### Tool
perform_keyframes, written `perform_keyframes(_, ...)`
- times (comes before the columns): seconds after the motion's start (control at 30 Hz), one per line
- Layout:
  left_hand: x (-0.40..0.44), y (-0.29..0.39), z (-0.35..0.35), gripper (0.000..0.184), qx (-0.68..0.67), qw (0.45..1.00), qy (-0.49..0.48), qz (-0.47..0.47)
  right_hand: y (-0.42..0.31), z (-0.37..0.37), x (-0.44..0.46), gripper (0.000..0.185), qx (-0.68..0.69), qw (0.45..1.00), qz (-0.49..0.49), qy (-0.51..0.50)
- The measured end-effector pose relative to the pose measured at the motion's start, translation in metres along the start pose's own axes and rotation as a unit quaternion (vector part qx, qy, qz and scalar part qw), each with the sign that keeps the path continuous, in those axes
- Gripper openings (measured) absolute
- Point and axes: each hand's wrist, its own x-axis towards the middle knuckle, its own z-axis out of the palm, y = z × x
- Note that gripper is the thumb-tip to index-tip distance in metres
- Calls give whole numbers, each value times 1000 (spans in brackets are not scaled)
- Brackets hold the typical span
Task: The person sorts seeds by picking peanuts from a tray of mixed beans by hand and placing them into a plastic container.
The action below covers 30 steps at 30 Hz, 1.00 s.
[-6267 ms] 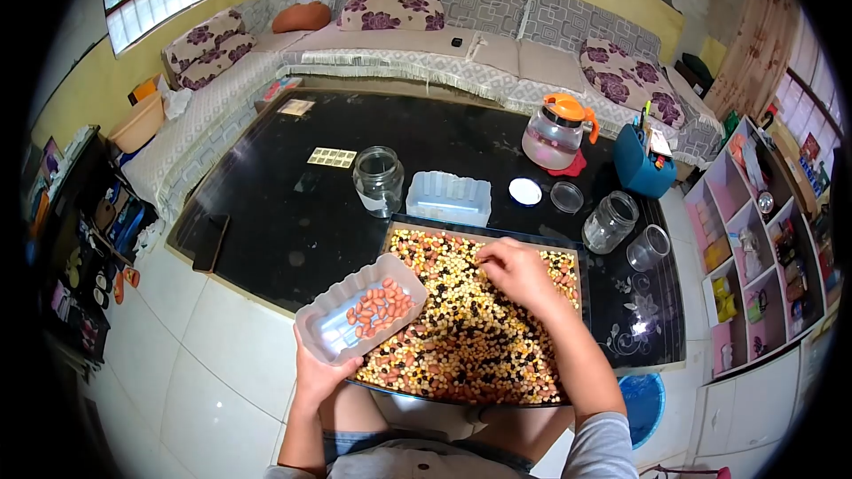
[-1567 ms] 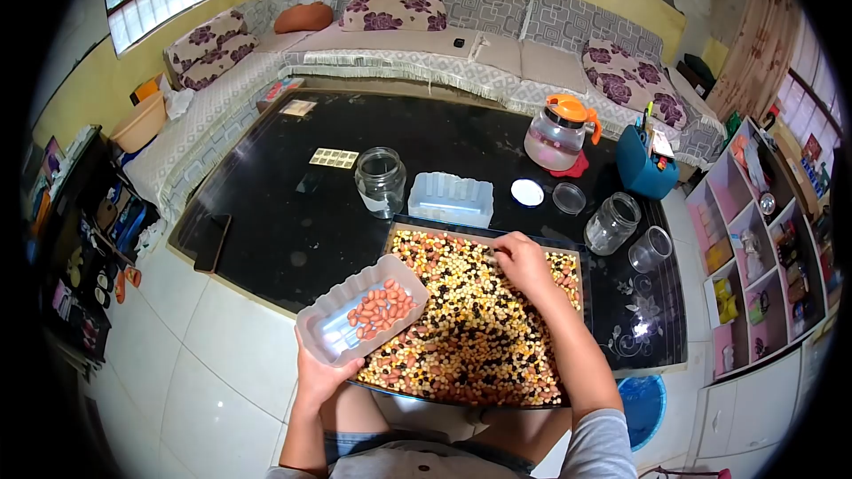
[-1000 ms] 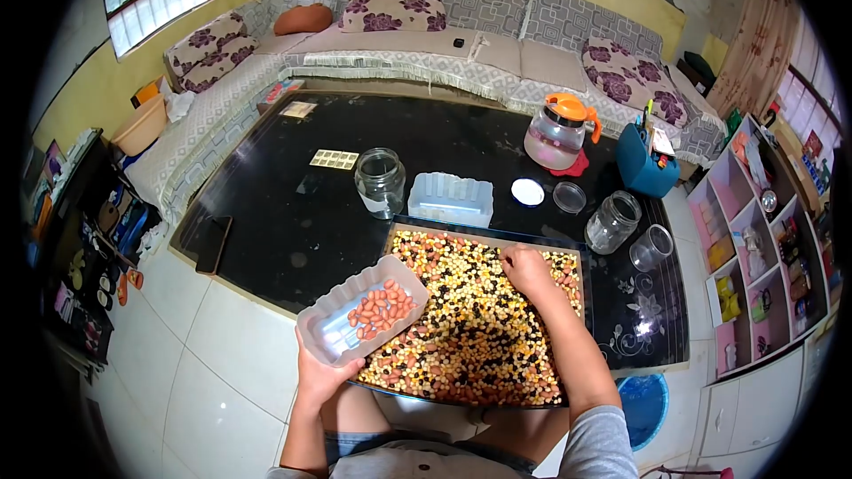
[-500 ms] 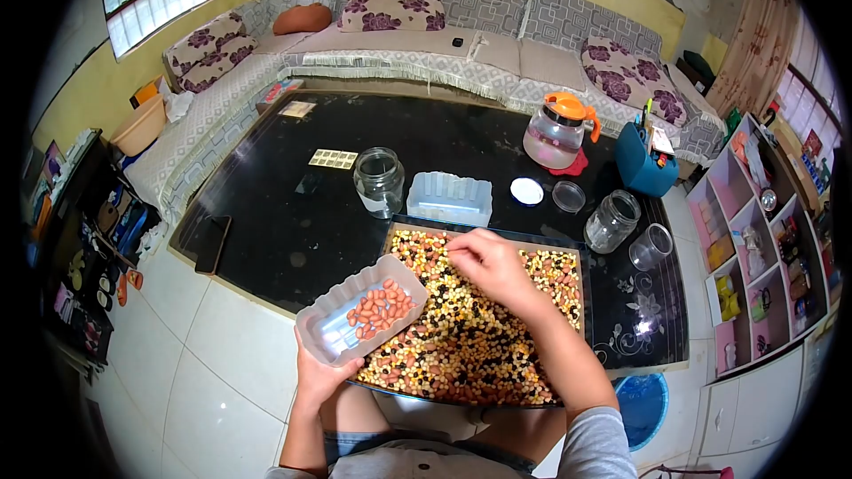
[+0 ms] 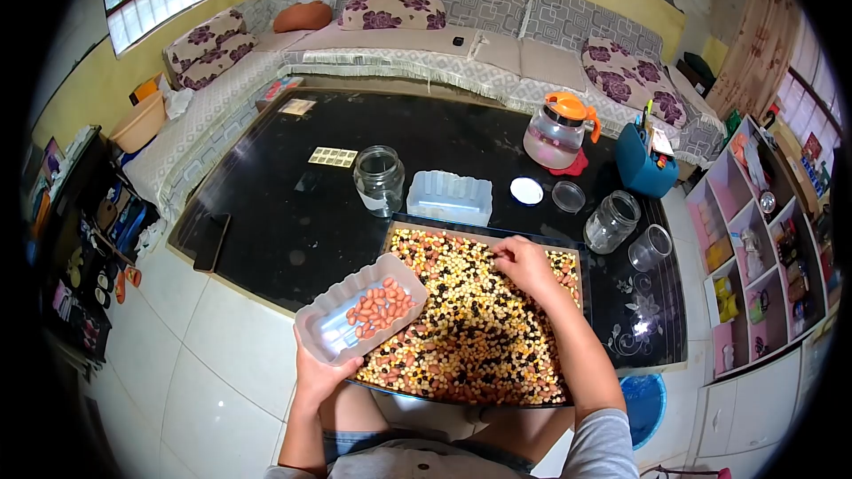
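My left hand (image 5: 321, 376) is closed on the near end of a translucent plastic container (image 5: 325, 312), which is tilted over the left edge of a wide tray. Reddish peanuts (image 5: 382, 305) lie in a loose pile inside it. The tray (image 5: 581, 293) rests at the table's front edge above my lap, filled with mixed yellow corn kernels, black beans, pale beans and peanuts (image 5: 461, 328). Over the tray's far right part, my right hand (image 5: 525, 266) reaches down to the mix with its fingers drawn together. Whatever sits between those fingertips is hidden.
Behind the tray, a second plastic container (image 5: 450, 199) stands beside a glass jar (image 5: 379, 182). To the right are another jar (image 5: 612, 222), a clear cup (image 5: 650, 248), lids (image 5: 526, 192) and an orange-topped pitcher (image 5: 557, 135). A phone (image 5: 211, 243) lies at the left edge.
My right hand has moved right across the tray, from its far middle toward the far right part. My left hand and the container of peanuts have stayed in place.
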Motion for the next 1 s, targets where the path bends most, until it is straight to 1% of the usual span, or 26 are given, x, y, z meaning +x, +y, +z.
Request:
perform_keyframes(0.07,0,-1,0,96,-1,1000,-1,-2,9,1,-4,20,-51,996,51,-45)
perform_keyframes(0.1,0,-1,0,96,1,1000,-1,0,18,6,-5,20,-50,996,51,-46)
perform_keyframes(0.17,0,-2,-1,95,5,1000,-2,2,33,17,-6,25,-92,995,-25,-23)
perform_keyframes(0.3,0,-2,-1,96,-3,1000,-2,4,36,18,-5,26,-98,994,-33,-26)
perform_keyframes(0.37,0,-2,0,96,-8,1000,-1,3,34,17,-5,27,-103,992,-17,-69)
perform_keyframes(0.47,0,-4,-1,96,6,1000,-1,5,35,19,-6,25,-98,993,0,-65)
perform_keyframes(0.67,1,-1,0,96,6,1000,0,2,40,21,-7,20,-101,993,-7,-53)
perform_keyframes(0.8,1,0,-1,95,-3,1000,-6,-2,40,19,-6,21,-107,992,9,-71)
perform_keyframes(0.87,0,1,0,95,1,1000,-5,1,40,16,-9,24,-162,986,23,-36)
perform_keyframes(0.9,0,3,0,95,1,1000,-5,-1,41,14,-10,24,-162,986,23,-36)
perform_keyframes(0.97,0,4,1,95,1,1000,-5,-4,43,9,-9,27,-149,985,55,-64)
perform_keyframes(1.0,0,3,0,95,3,1000,-3,-4,44,7,-10,27,-149,985,56,-64)
